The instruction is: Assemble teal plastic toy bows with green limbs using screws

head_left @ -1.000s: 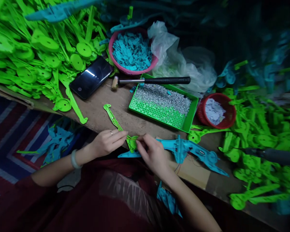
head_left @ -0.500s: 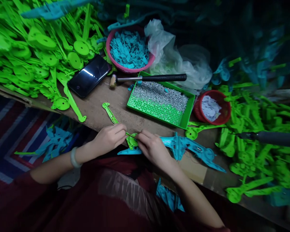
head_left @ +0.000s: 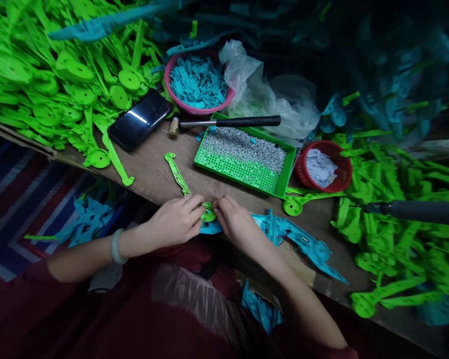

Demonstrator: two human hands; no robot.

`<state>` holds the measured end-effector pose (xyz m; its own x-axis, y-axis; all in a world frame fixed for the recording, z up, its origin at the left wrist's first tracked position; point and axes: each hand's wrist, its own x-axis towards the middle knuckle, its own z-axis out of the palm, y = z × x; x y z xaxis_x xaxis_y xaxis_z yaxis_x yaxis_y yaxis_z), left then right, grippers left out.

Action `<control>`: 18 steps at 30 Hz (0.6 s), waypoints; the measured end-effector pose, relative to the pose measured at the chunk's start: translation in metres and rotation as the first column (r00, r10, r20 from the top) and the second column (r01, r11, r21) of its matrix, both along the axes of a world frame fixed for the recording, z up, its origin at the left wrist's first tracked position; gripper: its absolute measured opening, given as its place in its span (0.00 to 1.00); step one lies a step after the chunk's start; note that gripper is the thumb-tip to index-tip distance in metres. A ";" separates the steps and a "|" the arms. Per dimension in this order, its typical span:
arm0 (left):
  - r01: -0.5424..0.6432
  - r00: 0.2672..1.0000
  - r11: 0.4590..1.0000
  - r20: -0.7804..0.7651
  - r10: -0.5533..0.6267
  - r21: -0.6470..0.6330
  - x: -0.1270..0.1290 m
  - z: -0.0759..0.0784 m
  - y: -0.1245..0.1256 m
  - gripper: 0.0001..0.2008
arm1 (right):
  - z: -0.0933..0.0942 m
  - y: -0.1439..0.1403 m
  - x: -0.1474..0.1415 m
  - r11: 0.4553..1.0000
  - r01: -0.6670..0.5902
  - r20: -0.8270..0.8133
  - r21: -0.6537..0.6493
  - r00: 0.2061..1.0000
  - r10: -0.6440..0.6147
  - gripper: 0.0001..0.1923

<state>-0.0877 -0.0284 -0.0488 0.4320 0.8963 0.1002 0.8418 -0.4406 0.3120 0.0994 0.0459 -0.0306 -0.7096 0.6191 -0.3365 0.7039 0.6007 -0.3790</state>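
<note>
A bright green plastic arm [head_left: 177, 174] with a round end lies over a long blue plastic part [head_left: 277, 228] at the bench's front edge. My left hand [head_left: 181, 219] is closed over the arm's middle, its fingertips beside the round end. From the other side my right hand [head_left: 237, 224] pinches close to the rim of that round end, above the blue part. What its fingertips hold is hidden. Thin wire shows along the green arm and at the blue part's right portion.
Behind my hands are a green tray [head_left: 243, 154] of small metal pieces, a hammer [head_left: 228, 121] and a phone [head_left: 139, 118]. A pink bowl [head_left: 230, 97] holds blue pieces; a red basket [head_left: 303, 172] holds white ones. Green parts are heaped both sides. A dark tool [head_left: 415, 210] juts in at right.
Both hands have drawn in around the green arm's round end. The arm has turned steeper, and a thin strand seen between my fingers is now hidden. The view has shifted slightly.
</note>
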 end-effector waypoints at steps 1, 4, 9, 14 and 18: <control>-0.028 1.000 1.000 -0.014 0.028 -0.004 0.004 0.002 -0.003 0.14 | 0.002 -0.001 -0.002 0.999 0.007 0.056 0.043 0.998 -0.010 0.07; -0.090 0.995 0.996 -0.050 0.090 -0.002 0.015 0.004 -0.010 0.19 | 0.009 -0.003 -0.003 0.991 0.016 0.142 0.132 0.989 -0.035 0.07; -0.184 0.983 0.983 -0.028 0.183 -0.026 0.024 0.003 -0.013 0.14 | 0.007 -0.004 0.003 0.999 -0.032 -0.133 0.022 0.990 0.034 0.06; -0.240 0.969 0.969 0.041 0.242 -0.053 0.026 0.004 -0.011 0.09 | -0.001 -0.006 0.013 0.980 -0.160 -0.162 0.119 0.970 0.178 0.08; -0.224 0.974 0.974 0.038 0.225 -0.030 0.025 0.002 -0.014 0.10 | -0.007 -0.001 0.030 0.958 -0.205 -0.194 0.200 0.950 0.244 0.11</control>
<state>-0.0626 -0.0428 -0.0467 0.2157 0.9724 0.0895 0.9046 -0.2335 0.3565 0.1296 0.0452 -0.0372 -0.8803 0.4704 -0.0612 0.4563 0.8043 -0.3806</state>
